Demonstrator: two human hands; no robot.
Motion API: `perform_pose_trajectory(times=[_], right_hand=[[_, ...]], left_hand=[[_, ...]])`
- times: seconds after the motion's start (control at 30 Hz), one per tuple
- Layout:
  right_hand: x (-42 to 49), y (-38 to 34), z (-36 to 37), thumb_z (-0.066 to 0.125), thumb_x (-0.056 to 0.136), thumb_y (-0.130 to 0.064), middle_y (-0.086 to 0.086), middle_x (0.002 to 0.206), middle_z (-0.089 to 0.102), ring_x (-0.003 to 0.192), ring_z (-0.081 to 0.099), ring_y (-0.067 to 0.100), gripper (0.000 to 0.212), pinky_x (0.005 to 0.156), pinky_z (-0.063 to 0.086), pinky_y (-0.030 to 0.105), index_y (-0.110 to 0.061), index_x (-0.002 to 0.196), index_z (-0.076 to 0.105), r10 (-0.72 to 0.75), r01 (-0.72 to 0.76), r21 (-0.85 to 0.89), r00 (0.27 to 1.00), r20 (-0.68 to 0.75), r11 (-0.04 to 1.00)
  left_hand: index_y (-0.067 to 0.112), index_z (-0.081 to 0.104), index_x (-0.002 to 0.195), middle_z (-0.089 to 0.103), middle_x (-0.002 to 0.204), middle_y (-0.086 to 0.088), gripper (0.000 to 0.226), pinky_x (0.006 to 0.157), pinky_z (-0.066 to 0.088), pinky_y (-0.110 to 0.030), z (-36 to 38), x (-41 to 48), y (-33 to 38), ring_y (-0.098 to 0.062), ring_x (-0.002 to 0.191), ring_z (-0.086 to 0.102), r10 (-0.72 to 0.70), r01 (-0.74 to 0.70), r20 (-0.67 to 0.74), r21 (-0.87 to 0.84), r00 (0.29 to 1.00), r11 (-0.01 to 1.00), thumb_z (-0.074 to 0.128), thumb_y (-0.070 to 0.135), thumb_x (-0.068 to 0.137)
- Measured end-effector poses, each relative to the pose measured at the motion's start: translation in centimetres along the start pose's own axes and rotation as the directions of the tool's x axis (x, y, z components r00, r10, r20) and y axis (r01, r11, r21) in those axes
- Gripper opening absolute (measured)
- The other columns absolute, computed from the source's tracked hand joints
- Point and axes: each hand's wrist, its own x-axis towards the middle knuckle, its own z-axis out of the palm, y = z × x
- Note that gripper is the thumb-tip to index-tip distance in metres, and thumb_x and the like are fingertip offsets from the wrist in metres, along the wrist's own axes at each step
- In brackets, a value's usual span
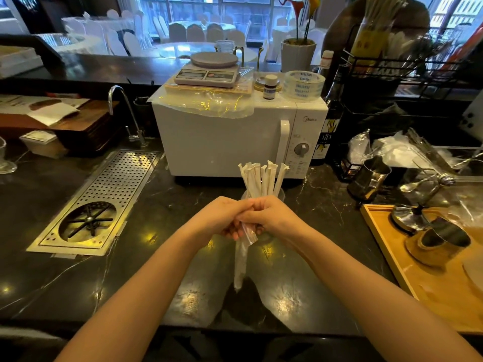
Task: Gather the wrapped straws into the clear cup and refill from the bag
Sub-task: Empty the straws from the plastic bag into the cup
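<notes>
Head view looks down on a dark marble table (162, 205) where both hands meet at the centre. Left hand (222, 218) and right hand (271, 216) are clasped together around a bundle of wrapped straws (261, 178), the fingers of each curled tight on the bundle's middle. White paper tops of the straws fan upward above the hands, in front of a white microwave (222, 142). Below the hands a clear bag (241, 257) hangs down toward the table, pale and crumpled, its upper end caught in the same grip. Just behind the hands a clear cup (281, 193) shows only as a faint rim and wall; whether the straws' lower ends sit inside it cannot be told.

On top of the microwave stand a kitchen scale (209, 71), a small dark bottle (270, 87) and a roll of clear tape (304, 84). To the left, a perforated steel drain tray (117, 184) is set into the table beside a slim tap (122, 111). To the right, a wooden tray (392, 262) carries a metal jug (439, 241).
</notes>
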Motion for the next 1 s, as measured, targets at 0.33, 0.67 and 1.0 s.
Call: perform_pose_trajectory(times=[0.33, 0.67, 1.0], right_hand=[[0.6, 1.5, -0.5, 0.07, 0.077, -0.02, -0.01, 0.041, 0.058, 0.047, 0.056, 0.002, 0.03, 0.054, 0.046, 0.014, -0.016, 0.05, 0.055, 0.064, -0.064, -0.005, 0.996, -0.065, 0.998], [0.3, 1.7, -0.6, 0.065, 0.081, -0.03, 0.005, 0.06, 0.061, 0.057, 0.057, 0.011, 0.029, 0.06, 0.047, 0.018, -0.012, 0.059, 0.058, 0.076, -0.076, 0.007, 0.995, -0.059, 0.997], [0.0, 1.7, -0.6, 0.057, 0.087, -0.031, 0.026, 0.082, 0.059, 0.081, 0.058, 0.036, 0.033, 0.09, 0.049, 0.051, -0.018, 0.056, 0.056, 0.04, -0.04, 0.077, 0.999, 0.004, 0.996]], left_hand=[[0.009, 0.062, 0.073, 0.059, 0.072, -0.015, 0.047, 0.049, 0.044, -0.018, 0.6, 0.8, -1.0, -0.011, 0.051, 0.052, -0.006, 0.013, 0.056, -0.125, 0.998, 0.992, 0.033, 0.038, 0.094], [0.015, 0.057, 0.066, 0.06, 0.063, -0.011, 0.035, 0.045, 0.042, -0.02, 1.0, 1.2, -1.0, -0.014, 0.049, 0.05, 0.054, -0.048, 0.03, -0.18, 0.998, 0.982, 0.036, 0.024, 0.092], [0.015, 0.052, 0.064, 0.054, 0.06, -0.008, 0.035, 0.046, 0.04, -0.019, 1.2, 1.5, -1.3, -0.012, 0.049, 0.048, 0.104, -0.1, 0.013, -0.195, 0.994, 0.976, 0.035, 0.02, 0.094]])
